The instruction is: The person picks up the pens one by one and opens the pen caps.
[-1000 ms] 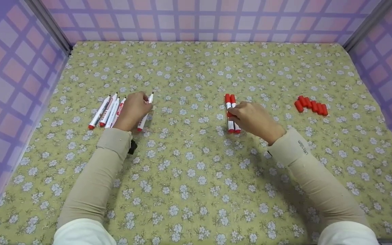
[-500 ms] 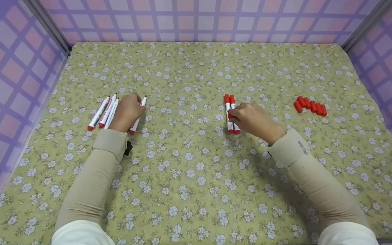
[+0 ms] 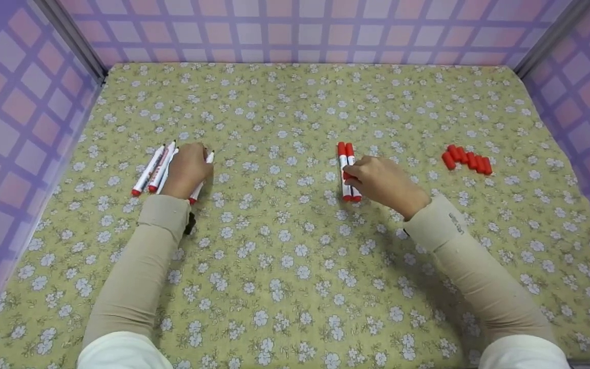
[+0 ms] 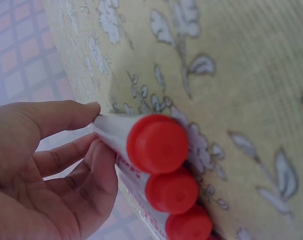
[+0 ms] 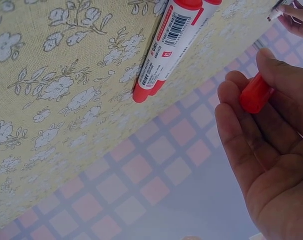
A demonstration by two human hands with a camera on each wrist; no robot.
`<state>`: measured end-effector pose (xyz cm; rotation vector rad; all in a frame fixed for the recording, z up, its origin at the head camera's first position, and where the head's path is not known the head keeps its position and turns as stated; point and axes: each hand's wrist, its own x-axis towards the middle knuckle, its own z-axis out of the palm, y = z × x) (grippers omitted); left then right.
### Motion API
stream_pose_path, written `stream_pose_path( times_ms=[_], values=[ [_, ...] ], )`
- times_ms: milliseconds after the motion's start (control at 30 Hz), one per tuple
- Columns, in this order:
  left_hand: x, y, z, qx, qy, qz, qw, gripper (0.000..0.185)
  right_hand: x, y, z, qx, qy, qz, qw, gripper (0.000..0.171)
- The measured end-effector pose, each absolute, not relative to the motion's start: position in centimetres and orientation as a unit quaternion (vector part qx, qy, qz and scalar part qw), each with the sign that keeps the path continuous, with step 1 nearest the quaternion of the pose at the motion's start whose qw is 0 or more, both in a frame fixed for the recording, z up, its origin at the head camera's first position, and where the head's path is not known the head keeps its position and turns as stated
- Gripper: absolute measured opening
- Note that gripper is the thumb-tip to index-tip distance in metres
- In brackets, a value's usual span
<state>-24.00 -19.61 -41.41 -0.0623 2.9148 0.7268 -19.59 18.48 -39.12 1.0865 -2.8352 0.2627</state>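
Observation:
In the head view my left hand (image 3: 187,171) pinches a white marker (image 3: 197,190) between thumb and fingertips. Its red end faces me. The left wrist view has this marker (image 4: 159,144) lying close against other red-ended markers (image 4: 172,191). Several uncapped white markers (image 3: 148,171) lie to the left, partly hidden by that hand. My right hand (image 3: 379,179) holds a small red cap (image 5: 255,95) between thumb and fingers, above two capped markers (image 3: 346,189). These two lie side by side on the cloth, red caps pointing away from me.
A group of several loose red caps (image 3: 471,161) lies on the right part of the table. The flowered yellow cloth (image 3: 285,287) covers the tabletop. Checked purple and pink panels (image 3: 295,31) stand at the back and both sides.
My left hand has moved left and slightly nearer to me, bringing its marker closer to the uncapped ones. The right hand stays almost still with the cap.

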Motion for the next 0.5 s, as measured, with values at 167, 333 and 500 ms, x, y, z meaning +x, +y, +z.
stream_pose_path(
  times_ms=[167, 333, 500],
  values=[
    [-23.84, -19.74, -41.27, -0.02, 0.969, 0.235, 0.074, 0.011, -19.6, 18.5, -39.24, 0.366, -0.924, 0.093, 0.051, 0.01],
    [-23.69, -19.76, -41.15, -0.021, 0.968, 0.241, 0.073, 0.009, -19.59, 18.48, -39.21, 0.365, -0.925, 0.091, 0.052, 0.011],
    [-23.75, -19.75, -41.2, -0.024, 0.966, 0.246, 0.075, 0.015, -19.71, 18.64, -39.25, 0.359, -0.927, 0.102, 0.051, 0.018]
  ],
)
